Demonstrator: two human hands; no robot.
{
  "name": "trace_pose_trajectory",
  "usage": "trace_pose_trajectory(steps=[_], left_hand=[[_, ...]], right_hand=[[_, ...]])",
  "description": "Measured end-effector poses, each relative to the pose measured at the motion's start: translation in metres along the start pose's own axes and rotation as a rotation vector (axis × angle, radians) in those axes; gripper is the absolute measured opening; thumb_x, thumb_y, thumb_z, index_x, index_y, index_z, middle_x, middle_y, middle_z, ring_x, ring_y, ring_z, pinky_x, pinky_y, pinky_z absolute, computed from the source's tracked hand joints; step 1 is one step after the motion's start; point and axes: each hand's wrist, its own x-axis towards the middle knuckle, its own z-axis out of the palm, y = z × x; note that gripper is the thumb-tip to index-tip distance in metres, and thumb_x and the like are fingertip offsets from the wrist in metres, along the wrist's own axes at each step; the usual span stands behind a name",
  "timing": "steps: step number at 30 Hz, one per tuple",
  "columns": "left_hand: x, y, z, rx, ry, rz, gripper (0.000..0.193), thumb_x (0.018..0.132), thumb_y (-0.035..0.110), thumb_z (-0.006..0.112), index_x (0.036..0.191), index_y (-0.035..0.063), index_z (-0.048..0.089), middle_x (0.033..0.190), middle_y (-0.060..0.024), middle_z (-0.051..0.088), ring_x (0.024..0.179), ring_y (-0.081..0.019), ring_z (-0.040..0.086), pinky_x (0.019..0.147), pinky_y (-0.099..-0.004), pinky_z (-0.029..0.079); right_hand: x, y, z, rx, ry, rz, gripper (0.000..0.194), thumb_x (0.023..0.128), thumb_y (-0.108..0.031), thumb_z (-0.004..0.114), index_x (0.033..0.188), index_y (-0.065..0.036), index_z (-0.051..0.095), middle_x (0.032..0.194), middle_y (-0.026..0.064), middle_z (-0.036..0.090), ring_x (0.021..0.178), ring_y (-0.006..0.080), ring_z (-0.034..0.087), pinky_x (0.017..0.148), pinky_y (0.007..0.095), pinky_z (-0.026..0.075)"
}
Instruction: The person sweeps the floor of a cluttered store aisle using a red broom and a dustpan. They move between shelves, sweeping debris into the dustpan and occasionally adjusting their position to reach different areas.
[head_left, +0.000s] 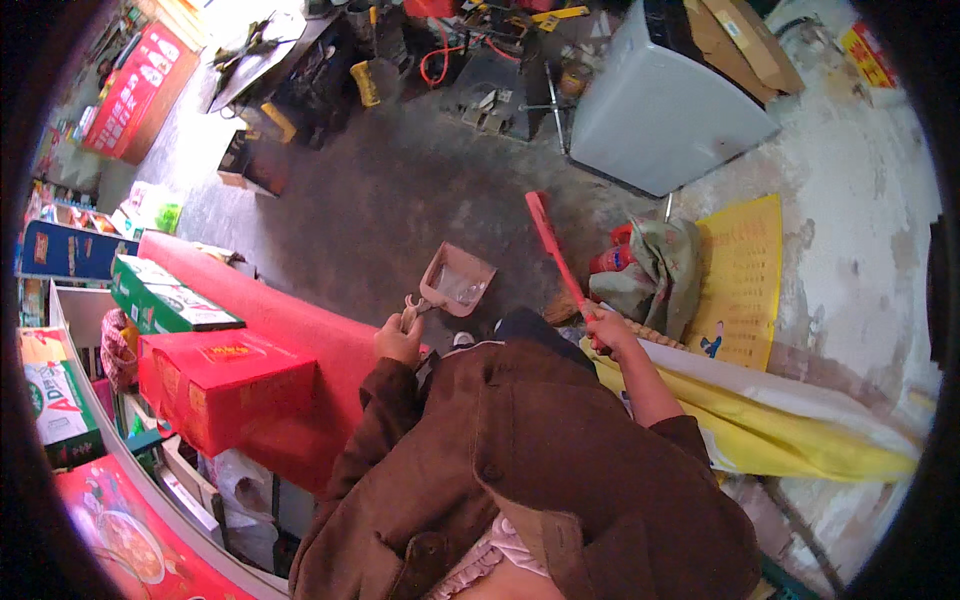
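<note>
My left hand (397, 341) grips the handle of a dull pink dustpan (430, 283) at its hooked end. Clear, shiny material, too blurred to name, lies inside the pan. In my right hand (611, 334) is a long red tool (568, 276) with a slim, flattened head, slanting forward and left over the floor. Whether that head carries bristles cannot be made out. Beside the right hand, brown bristles of what looks like a broom (561, 307) show near the floor, partly hidden by the red tool and the hand.
A red-covered counter (277, 296) runs along my left, bearing a red box (225, 379) and a green-and-white carton (172, 296). To the right are a sack (667, 270) and a yellow sheet (739, 285). A white appliance (667, 112) and scattered tools (487, 105) stand ahead on the concrete floor (352, 202).
</note>
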Motion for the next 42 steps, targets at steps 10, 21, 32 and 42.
trace_pose_trajectory(steps=[10,21,32,42], left_hand=[[0.008,0.044,0.026,-0.008,0.030,-0.216,0.033,0.072,0.033,0.067,0.077,0.0020,0.059,0.064,-0.0153,0.059,0.058,-0.0189,0.060,0.054,-0.0328,0.045],[0.019,0.064,0.069,0.213,0.132,-0.181,0.032,0.071,0.038,0.064,0.078,0.0076,0.059,0.073,-0.0170,0.061,0.072,-0.0354,0.059,0.063,-0.0403,0.047],[0.054,0.057,0.052,0.299,0.068,-0.298,0.041,0.074,0.048,0.060,0.086,0.0086,0.060,0.080,-0.0166,0.062,0.079,-0.0349,0.059,0.068,-0.0410,0.047],[0.054,0.069,0.051,0.338,0.060,-0.301,0.042,0.072,0.047,0.061,0.086,0.0077,0.060,0.078,-0.0166,0.062,0.077,-0.0343,0.060,0.068,-0.0393,0.047]], right_hand=[[0.086,-0.042,-0.044,-0.310,-0.005,-0.019,0.010,0.071,-0.004,0.053,0.081,-0.004,0.051,0.054,0.0046,0.049,0.037,0.0146,0.049,0.032,0.0282,0.035],[0.161,-0.096,-0.092,-0.233,-0.213,-0.010,0.008,0.073,-0.007,0.055,0.075,0.000,0.052,0.063,0.0087,0.056,0.045,0.0171,0.054,0.041,0.0293,0.043],[0.174,-0.104,-0.090,0.448,-0.258,0.208,0.011,0.075,0.001,0.051,0.085,0.005,0.049,0.071,0.0112,0.056,0.053,0.0178,0.053,0.046,0.0282,0.043],[0.182,-0.092,-0.090,0.519,-0.297,0.196,0.009,0.078,-0.002,0.050,0.084,0.005,0.048,0.066,0.0085,0.052,0.051,0.0154,0.049,0.042,0.0258,0.038]])
